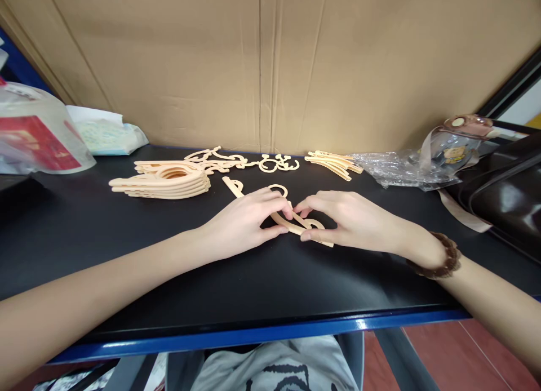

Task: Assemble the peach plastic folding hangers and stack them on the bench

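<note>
On the black table (127,256), my left hand (243,222) and my right hand (350,219) meet at the middle, both pinching a peach plastic hanger piece (296,225) that lies flat under the fingertips. Its hook ring (279,189) shows just behind my left fingers, and another arm of it (232,186) runs back to the left. A brown bead bracelet (442,256) circles my right wrist.
A stack of peach hangers (163,180) lies back left, loose hook parts (253,163) behind the middle, a small pile of arm pieces (333,163) back right. Crumpled clear plastic (401,168), a bottle (456,143) and a dark bag (507,194) sit right. Packets (38,132) stand left. Cardboard wall (270,64) behind.
</note>
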The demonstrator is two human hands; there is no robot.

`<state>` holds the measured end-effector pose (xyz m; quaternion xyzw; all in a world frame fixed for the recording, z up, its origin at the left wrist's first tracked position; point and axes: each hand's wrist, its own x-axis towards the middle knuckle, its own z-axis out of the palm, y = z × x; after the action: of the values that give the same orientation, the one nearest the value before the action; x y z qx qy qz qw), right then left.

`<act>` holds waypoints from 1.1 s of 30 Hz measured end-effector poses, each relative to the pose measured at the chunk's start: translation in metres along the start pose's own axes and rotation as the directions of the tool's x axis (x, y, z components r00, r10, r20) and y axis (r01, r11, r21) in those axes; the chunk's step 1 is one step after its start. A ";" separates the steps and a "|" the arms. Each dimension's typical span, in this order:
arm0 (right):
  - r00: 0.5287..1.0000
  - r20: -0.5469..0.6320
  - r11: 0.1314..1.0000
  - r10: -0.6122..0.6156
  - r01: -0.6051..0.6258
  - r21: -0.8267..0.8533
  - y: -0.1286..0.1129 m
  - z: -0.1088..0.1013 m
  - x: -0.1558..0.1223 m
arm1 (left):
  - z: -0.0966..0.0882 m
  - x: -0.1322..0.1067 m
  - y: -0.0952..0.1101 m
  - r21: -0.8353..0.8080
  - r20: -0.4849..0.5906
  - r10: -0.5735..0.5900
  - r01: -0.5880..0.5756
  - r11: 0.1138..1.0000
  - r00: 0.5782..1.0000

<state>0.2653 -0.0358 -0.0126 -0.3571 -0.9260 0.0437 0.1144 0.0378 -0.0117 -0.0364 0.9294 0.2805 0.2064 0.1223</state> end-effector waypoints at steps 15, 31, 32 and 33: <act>0.999 -0.045 0.926 -0.004 -0.013 -0.378 0.030 0.009 -0.003 | -0.004 0.001 0.001 0.198 -0.064 0.010 0.003 0.980 0.998; 0.996 -0.050 0.948 0.075 -0.087 -0.306 0.011 0.008 -0.001 | 0.001 -0.001 -0.013 0.118 -0.002 -0.147 0.146 0.982 0.989; 0.997 -0.034 0.963 0.066 -0.073 -0.258 0.008 0.007 0.000 | 0.000 -0.001 -0.013 0.109 0.002 -0.150 0.149 0.983 0.989; 0.998 -0.017 0.976 0.052 -0.055 -0.211 0.006 0.006 0.000 | 0.000 -0.001 -0.014 0.103 0.007 -0.151 0.149 0.983 0.989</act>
<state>0.2678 -0.0312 -0.0198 -0.3922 -0.9148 -0.0541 0.0797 0.0309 -0.0013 -0.0418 0.9121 0.3589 0.1754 0.0919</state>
